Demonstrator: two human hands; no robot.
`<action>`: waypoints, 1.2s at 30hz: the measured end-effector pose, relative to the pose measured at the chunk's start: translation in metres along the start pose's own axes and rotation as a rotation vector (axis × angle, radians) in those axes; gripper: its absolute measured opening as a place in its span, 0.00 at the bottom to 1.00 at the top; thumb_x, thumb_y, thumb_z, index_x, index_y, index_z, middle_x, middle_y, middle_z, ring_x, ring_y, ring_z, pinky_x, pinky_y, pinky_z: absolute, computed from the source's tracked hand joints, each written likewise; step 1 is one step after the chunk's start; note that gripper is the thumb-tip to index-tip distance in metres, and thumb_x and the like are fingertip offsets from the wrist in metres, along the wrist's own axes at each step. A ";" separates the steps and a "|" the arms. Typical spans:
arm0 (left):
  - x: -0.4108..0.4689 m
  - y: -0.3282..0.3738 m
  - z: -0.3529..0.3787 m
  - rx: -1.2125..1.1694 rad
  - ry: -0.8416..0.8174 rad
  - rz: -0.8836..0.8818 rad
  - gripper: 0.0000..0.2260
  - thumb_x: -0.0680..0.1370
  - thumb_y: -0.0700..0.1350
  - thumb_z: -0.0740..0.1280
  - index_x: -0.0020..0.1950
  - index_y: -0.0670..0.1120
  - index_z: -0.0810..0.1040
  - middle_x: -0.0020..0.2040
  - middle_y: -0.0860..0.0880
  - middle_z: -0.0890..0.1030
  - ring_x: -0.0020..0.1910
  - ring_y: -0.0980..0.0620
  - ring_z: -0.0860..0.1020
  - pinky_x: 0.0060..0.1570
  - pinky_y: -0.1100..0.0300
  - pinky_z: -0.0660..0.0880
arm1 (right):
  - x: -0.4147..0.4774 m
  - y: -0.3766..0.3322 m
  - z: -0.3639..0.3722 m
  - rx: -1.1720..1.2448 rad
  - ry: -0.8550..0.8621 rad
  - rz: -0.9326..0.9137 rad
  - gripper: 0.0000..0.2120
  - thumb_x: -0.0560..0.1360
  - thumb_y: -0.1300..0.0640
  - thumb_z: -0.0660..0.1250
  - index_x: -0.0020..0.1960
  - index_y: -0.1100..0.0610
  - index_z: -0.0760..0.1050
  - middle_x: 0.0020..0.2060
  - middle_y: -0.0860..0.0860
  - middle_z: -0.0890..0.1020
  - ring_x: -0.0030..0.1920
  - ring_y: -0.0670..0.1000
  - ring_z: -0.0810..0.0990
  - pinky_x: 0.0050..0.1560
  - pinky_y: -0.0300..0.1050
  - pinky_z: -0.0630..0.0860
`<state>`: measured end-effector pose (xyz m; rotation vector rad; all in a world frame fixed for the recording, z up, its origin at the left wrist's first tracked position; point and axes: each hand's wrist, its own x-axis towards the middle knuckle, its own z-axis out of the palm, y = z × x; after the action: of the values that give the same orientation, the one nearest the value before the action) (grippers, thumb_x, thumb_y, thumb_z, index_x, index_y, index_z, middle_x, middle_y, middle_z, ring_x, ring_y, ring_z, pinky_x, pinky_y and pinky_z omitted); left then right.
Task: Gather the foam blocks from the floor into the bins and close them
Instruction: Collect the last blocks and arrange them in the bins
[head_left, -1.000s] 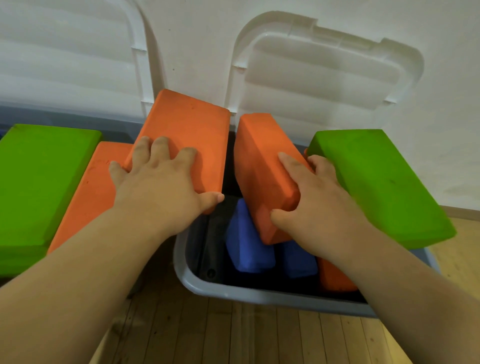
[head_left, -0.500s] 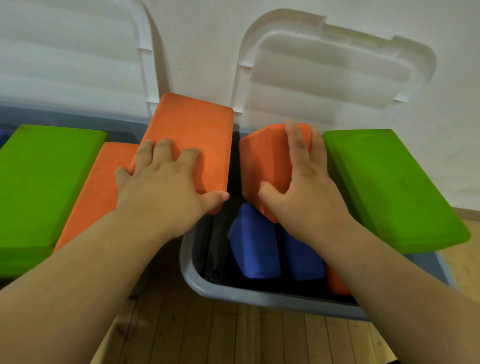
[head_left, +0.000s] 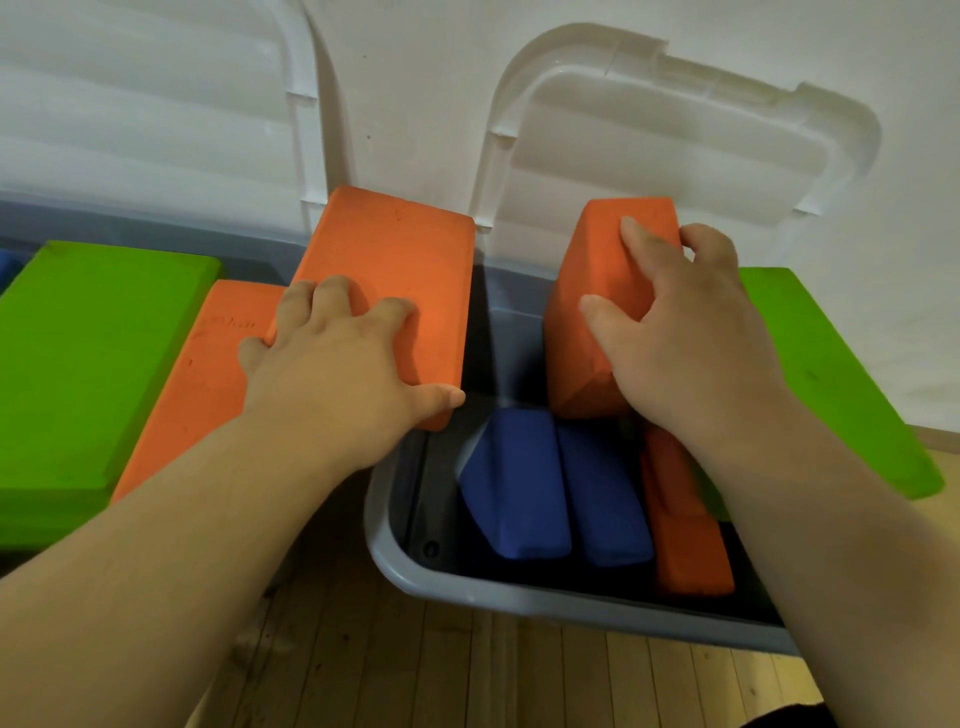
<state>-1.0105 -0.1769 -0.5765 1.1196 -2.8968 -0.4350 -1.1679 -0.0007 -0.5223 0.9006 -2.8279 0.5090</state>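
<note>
The right hand (head_left: 685, 332) gripped an upright orange block (head_left: 576, 374) over the bin (head_left: 467, 590), thumb and fingers curled round it. The left hand (head_left: 332, 364) lay flat, fingers spread, on a second orange block (head_left: 395, 260) at the bin's 9 o'clock rim. The gripped block probably needed lowering on edge into the space at 12 o'clock of the blue blocks (head_left: 519, 493), low enough for the lid (head_left: 675, 156) to shut.

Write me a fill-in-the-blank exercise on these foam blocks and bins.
Inside the grey bin lie ____ blue blocks.
The right hand grips the upright orange block; the flat block right of it is ____.
The left hand rests on a tilted block coloured ____.
The bin's white lid stands ____.
Missing: two; green; orange; open.
</note>
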 end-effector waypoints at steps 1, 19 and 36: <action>0.000 0.001 0.000 0.008 0.003 0.000 0.43 0.66 0.79 0.63 0.78 0.66 0.58 0.79 0.48 0.56 0.80 0.41 0.51 0.70 0.32 0.63 | 0.002 0.001 0.003 -0.020 -0.025 0.020 0.34 0.78 0.40 0.66 0.81 0.44 0.59 0.80 0.52 0.55 0.73 0.59 0.69 0.70 0.53 0.68; -0.004 0.003 -0.003 0.040 -0.006 0.013 0.43 0.68 0.79 0.61 0.80 0.65 0.55 0.81 0.47 0.53 0.81 0.41 0.48 0.72 0.32 0.61 | 0.030 0.019 0.055 -0.382 0.031 -0.053 0.19 0.79 0.43 0.62 0.61 0.54 0.78 0.58 0.57 0.80 0.59 0.65 0.76 0.60 0.56 0.73; -0.004 -0.002 -0.004 0.009 -0.020 0.001 0.44 0.68 0.79 0.61 0.80 0.66 0.55 0.81 0.47 0.51 0.80 0.37 0.49 0.74 0.34 0.59 | 0.004 0.016 0.095 -0.436 -0.318 -0.053 0.21 0.81 0.53 0.61 0.71 0.61 0.71 0.66 0.62 0.72 0.64 0.63 0.70 0.67 0.54 0.66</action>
<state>-1.0052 -0.1769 -0.5726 1.1214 -2.9196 -0.4359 -1.1822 -0.0240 -0.6146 1.0304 -2.9877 -0.2785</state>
